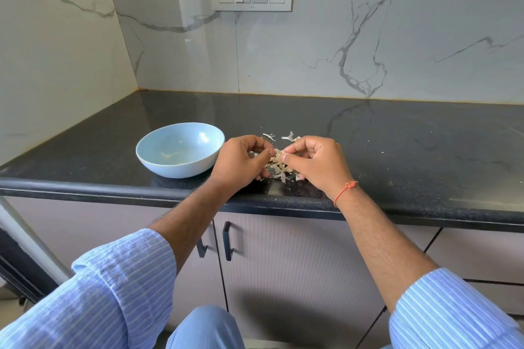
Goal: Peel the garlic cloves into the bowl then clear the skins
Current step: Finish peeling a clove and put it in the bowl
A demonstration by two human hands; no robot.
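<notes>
Mid-frame, on the black counter point(397, 144): left hand point(241, 161) and right hand point(314, 162) meet over a heap of skins point(279, 168), fingers curled, both pinching a clove point(279, 153) between them. More skins scattered just above. Pale blue bowl point(181, 150) left of the hands, something pale lying inside.

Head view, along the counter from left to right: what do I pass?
Blue bowl → left hand → garlic clove pinched between both hands, over the pile of skins → right hand → orange wrist thread.
</notes>
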